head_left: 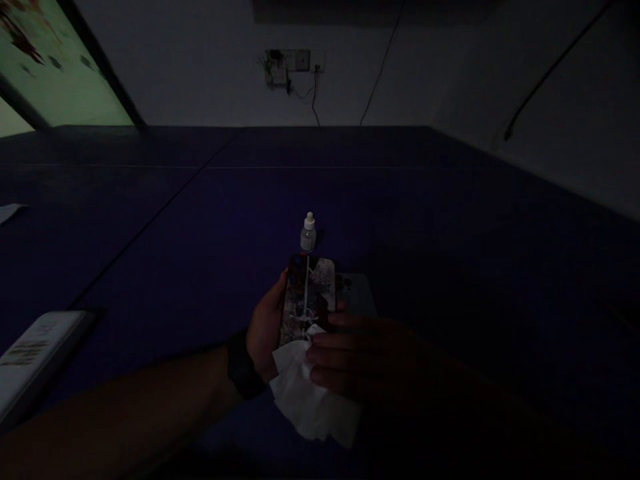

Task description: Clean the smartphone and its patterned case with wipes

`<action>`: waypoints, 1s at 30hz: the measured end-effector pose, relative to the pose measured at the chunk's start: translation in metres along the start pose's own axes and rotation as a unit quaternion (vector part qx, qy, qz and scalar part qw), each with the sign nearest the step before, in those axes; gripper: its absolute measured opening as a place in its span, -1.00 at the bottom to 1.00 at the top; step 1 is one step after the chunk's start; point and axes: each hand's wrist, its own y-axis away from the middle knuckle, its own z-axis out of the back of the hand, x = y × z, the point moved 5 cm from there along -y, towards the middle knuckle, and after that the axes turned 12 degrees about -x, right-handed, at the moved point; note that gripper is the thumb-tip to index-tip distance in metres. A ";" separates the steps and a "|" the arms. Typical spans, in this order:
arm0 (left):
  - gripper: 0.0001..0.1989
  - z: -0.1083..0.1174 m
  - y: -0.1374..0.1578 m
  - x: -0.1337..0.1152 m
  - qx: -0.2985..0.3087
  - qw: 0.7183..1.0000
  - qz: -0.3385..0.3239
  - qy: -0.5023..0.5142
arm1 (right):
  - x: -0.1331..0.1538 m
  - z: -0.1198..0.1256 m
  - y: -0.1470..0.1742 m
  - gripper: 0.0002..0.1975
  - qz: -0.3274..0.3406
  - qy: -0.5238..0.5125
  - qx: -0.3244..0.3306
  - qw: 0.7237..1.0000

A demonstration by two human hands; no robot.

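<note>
In the dim head view, my left hand point(265, 330) is wrapped round the edge of a phone point(310, 293) that bears a dark-and-light picture pattern. I cannot tell whether the pattern is a printed case or a lit screen. My right hand point(355, 363), mostly in shadow, presses a white tissue point(315, 407) against the phone's lower end. The tissue hangs down below the phone. Just beyond the phone's top stands a small dropper bottle point(309, 238) with a white cap. A second, greyish phone point(363, 293) with camera lenses shows partly behind my right hand.
All this is at a large dark blue table point(240, 200) with a seam running across it. A white box point(40, 353) lies at the left, and a pale sheet's corner point(10, 212) farther back. Wall sockets point(290, 61) with cables are at the far wall.
</note>
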 end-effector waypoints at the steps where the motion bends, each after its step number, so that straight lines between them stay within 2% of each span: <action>1: -0.14 -0.001 -0.001 0.000 0.006 1.000 -0.007 0.006 | -0.004 0.001 0.002 -0.71 0.001 0.002 -0.002 1.000; 6: -0.23 -0.006 -0.001 -0.003 0.021 0.997 -0.069 -0.004 | -0.013 0.012 0.009 -0.69 0.001 0.000 0.003 1.000; 12: -0.21 0.000 -0.002 -0.005 0.042 0.998 -0.051 0.003 | -0.004 0.002 -0.001 -0.68 0.006 0.016 0.014 1.000; 15: -0.29 0.001 -0.004 -0.011 0.015 0.994 -0.108 0.024 | -0.012 0.006 0.005 -0.66 -0.010 0.043 -0.017 0.999; 17: -0.39 0.001 -0.003 -0.015 -0.017 0.989 -0.146 0.021 | -0.020 0.014 0.014 -0.64 -0.041 0.066 -0.060 0.995; 18: -0.43 0.000 -0.002 -0.017 -0.026 0.987 -0.160 0.012 | -0.025 0.018 0.020 -0.62 -0.078 0.078 -0.086 0.990; 21: -0.44 -0.002 0.000 -0.018 -0.021 0.985 -0.166 -0.031 | -0.040 0.027 0.038 -0.52 -0.212 0.119 -0.175 0.954; 23: -0.40 -0.002 0.000 -0.018 -0.018 0.985 -0.165 -0.051 | -0.042 0.027 0.045 -0.50 -0.254 0.140 -0.213 0.933; 24: -0.39 -0.001 -0.001 -0.019 -0.024 0.984 -0.167 -0.051 | -0.042 0.024 0.044 -0.51 -0.251 0.142 -0.217 0.933; 26: -0.40 0.002 -0.002 -0.019 -0.038 0.985 -0.168 -0.031 | -0.035 0.016 0.035 -0.58 -0.194 0.117 -0.184 0.957; 28: -0.38 0.003 -0.002 -0.014 -0.029 0.992 -0.125 -0.004 | -0.023 0.006 0.021 -0.66 -0.096 0.066 -0.111 0.987; 30: -0.30 0.001 -0.002 -0.006 0.000 0.998 -0.056 0.016 | -0.011 -0.001 0.009 -0.67 -0.023 0.026 -0.045 0.998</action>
